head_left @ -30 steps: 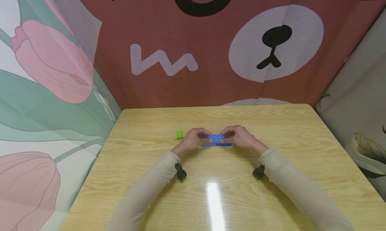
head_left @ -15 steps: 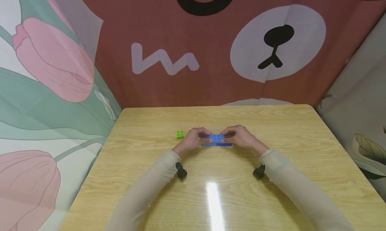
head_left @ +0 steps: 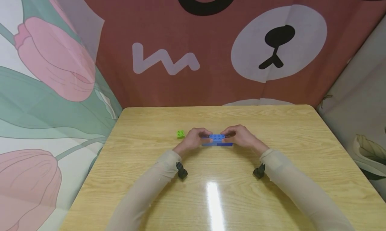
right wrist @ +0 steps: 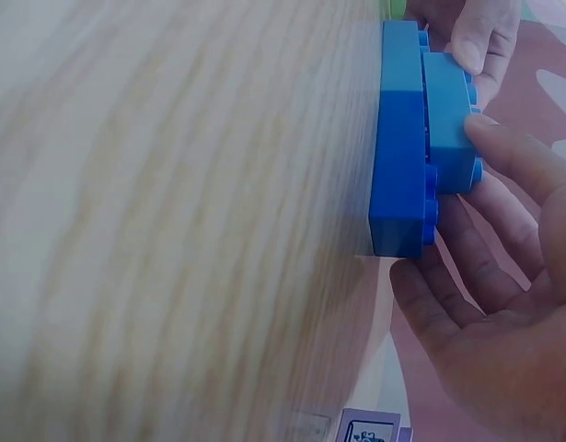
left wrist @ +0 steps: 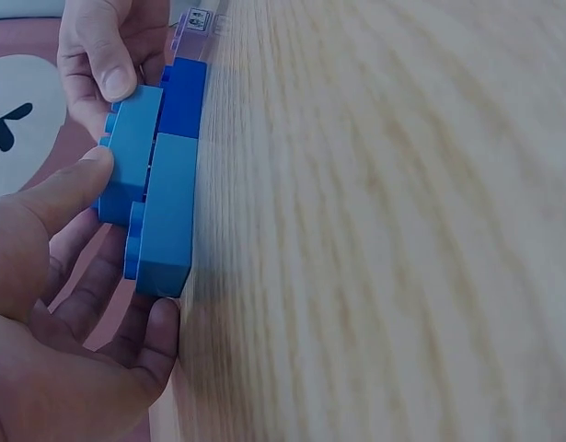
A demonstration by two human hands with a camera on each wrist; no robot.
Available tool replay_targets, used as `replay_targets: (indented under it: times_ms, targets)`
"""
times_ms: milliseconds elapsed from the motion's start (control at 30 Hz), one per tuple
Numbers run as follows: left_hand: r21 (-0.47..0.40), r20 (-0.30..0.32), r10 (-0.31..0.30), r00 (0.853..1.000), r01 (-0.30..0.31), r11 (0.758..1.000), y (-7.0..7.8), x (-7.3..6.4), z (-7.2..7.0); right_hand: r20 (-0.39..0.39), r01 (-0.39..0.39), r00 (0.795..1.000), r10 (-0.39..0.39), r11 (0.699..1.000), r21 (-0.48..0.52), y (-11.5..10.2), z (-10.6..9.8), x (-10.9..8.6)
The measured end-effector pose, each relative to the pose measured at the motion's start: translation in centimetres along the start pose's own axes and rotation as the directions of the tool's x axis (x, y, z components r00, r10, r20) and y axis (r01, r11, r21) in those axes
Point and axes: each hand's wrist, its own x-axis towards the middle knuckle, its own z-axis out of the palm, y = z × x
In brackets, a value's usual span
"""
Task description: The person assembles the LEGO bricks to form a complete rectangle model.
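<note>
A light blue toy building brick (head_left: 217, 137) lies across two longer-row bricks, one light blue (left wrist: 167, 216) and one dark blue (right wrist: 398, 175), set end to end on the table. Its studs face up, and a thin gap shows between the layers in the left wrist view. My left hand (head_left: 193, 139) pinches the upper brick's left end, the thumb near its studded top edge. At the other end, my right hand (head_left: 240, 136) pinches it likewise. Lower fingers of both hands curl beside the ends of the bottom row. The hands partly hide that row in the head view.
A small lime green brick (head_left: 180, 134) stands on the wooden table (head_left: 150, 177) just left of my left hand. Beyond the right hand is a purple brick with a printed face (right wrist: 370, 425). Patterned curtains (head_left: 169, 90) hang along the table's back and sides.
Both hands and the bricks have stayed nearly still. The head view has shifted slightly.
</note>
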Motion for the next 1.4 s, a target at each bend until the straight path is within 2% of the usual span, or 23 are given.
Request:
replay_targets:
  times_ms: [467, 1000, 1400]
  targets:
    - [-0.006, 0.003, 0.004, 1.0, -0.004, 1.0, 0.06, -0.14, -0.05, -0.006, 0.005, 1.0, -0.005, 1.0, -0.011, 0.02, 0.04, 0.0]
    - [0.014, 0.003, -0.025, 1.0, 0.025, 1.0, 0.0, -0.17, 0.15, -0.001, -0.002, 1.0, 0.002, 1.0, -0.016, 0.45, -0.05, 0.09]
    - [-0.016, 0.007, -0.041, 0.999, 0.041, 0.999, -0.1, -0.01, 0.04, -0.003, -0.01, 1.0, 0.01, 1.0, -0.013, 0.16, -0.09, -0.01]
